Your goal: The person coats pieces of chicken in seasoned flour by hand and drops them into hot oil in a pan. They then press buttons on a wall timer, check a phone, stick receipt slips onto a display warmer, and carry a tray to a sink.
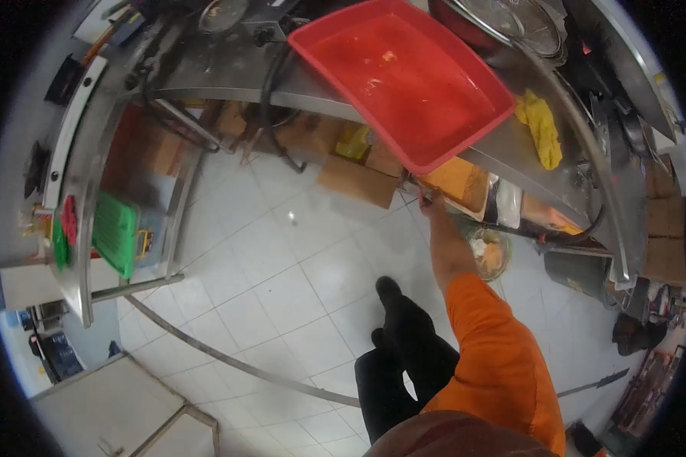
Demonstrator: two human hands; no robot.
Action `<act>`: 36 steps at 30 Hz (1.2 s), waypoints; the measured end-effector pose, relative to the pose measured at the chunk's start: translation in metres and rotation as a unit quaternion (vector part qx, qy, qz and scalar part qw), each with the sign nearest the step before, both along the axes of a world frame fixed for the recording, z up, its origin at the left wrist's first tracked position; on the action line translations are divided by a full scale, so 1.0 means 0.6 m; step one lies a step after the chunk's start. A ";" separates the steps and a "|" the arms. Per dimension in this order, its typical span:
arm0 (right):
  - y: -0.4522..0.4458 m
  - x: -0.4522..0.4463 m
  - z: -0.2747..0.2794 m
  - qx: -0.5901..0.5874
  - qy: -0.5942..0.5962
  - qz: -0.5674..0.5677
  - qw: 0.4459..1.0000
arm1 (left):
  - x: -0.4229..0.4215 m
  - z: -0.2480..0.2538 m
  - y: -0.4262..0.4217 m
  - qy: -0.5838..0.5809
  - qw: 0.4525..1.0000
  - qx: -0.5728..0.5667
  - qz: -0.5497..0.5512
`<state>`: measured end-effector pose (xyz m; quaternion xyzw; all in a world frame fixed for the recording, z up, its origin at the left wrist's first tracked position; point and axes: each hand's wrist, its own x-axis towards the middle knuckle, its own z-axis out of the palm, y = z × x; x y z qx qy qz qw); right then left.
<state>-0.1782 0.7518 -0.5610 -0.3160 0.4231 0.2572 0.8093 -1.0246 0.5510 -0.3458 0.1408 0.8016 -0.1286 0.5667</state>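
My right hand (430, 201) reaches out to the shelf under the metal counter (320, 103), just below the near corner of a red plastic tub (415, 99). Its fingers look closed at the shelf edge, against a small dark thing (410, 183) too unclear to name. Beside the hand, an orange-brown tray (459, 185) lies on the shelf, and a cardboard flap (356, 183) sticks out on the other side. The tub overhangs the counter edge and holds a little wet residue. My left hand is out of view.
A yellow cloth (540, 129) lies on the counter. On the floor stands a bowl (490, 255) with pale and orange contents, near a grey bin (579, 272). Left, a metal rack holds a green crate lid (114, 232). A long strip (236, 365) crosses the tiles.
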 end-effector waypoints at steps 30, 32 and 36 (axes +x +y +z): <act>0.799 -0.714 0.842 -0.119 -0.418 0.784 0.444 | -0.047 0.225 0.601 0.251 0.951 0.152 -0.103; 0.952 -0.751 0.798 -0.093 -0.417 0.804 0.413 | -0.111 0.204 0.700 0.216 0.959 0.170 -0.073; 1.286 -0.894 0.901 0.002 -0.649 0.621 0.441 | -0.253 0.163 0.899 0.161 0.933 0.309 -0.094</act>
